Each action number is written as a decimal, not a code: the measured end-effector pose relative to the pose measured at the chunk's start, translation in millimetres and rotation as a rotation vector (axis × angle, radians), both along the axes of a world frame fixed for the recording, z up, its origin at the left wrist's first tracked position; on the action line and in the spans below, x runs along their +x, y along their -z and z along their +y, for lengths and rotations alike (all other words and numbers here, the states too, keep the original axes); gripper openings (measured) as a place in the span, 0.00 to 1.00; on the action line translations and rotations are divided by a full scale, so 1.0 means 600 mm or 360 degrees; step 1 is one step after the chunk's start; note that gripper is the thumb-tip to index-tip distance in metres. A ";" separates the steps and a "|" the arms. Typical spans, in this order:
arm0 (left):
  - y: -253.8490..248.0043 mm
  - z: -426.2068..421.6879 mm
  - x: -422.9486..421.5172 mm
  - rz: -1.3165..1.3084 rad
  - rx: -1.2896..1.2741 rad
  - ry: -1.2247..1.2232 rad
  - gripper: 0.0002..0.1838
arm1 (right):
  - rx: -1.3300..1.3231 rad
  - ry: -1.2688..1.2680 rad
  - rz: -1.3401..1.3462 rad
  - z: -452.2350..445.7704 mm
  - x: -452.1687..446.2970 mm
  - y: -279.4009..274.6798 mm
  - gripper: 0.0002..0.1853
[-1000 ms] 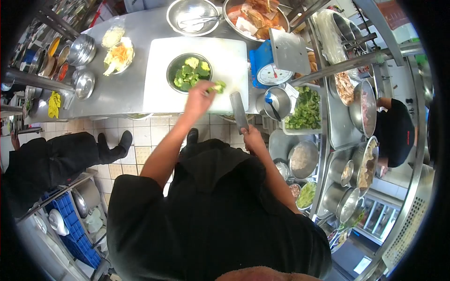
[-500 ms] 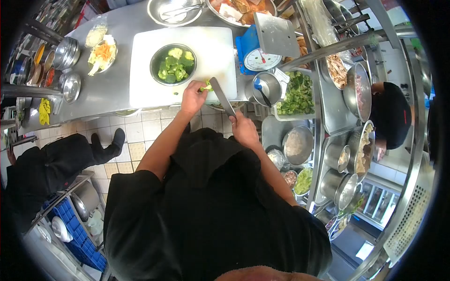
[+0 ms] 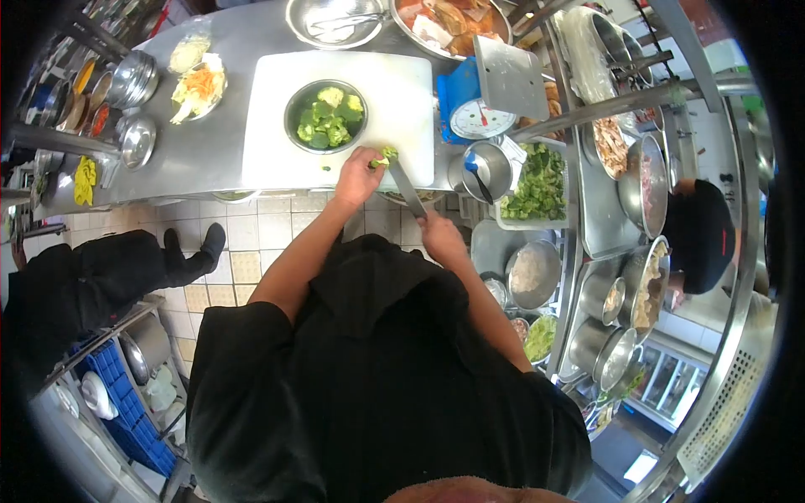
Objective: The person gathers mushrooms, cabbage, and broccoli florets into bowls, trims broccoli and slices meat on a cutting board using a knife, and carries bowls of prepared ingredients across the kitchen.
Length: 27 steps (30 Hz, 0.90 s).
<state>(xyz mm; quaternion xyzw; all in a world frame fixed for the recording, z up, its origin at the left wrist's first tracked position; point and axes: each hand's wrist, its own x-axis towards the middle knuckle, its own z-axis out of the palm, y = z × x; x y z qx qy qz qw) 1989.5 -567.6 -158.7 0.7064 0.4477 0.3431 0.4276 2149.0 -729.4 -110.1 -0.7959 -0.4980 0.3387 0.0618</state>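
Left grip [image 3: 360,174] pinches a small, yellow-green broccoli floret [image 3: 388,156] while right grip [image 3: 442,236] clasps a knife [image 3: 407,186]

black top [image 3: 419,402] | short black sleeves [image 3: 239,339] | dark draped front cloth [image 3: 373,281] | bare hands [image 3: 360,176]

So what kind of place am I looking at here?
Probably a commercial kitchen, perhaps a restaurant's: there's a long metal counter with a cutting board, a dial scale, and several metal bowls of food.
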 end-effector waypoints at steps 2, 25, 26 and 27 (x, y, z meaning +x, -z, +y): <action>-0.005 -0.003 -0.003 -0.0040 0.0015 -0.0013 0.10 | -0.0037 -0.0038 -0.0026 -0.012 0.010 -0.036 0.16; -0.007 0.135 -0.182 -0.0525 -0.1129 -0.0661 0.11 | 0.0864 -0.0013 -0.0590 0.152 0.018 0.078 0.20; 0.017 0.137 -0.180 -0.0451 -0.0973 -0.0694 0.08 | 0.0909 -0.0059 -0.0366 0.162 0.008 0.062 0.21; 0.008 0.130 -0.184 -0.0488 -0.0940 -0.0714 0.08 | 0.0972 -0.0027 -0.0369 0.167 -0.006 0.063 0.23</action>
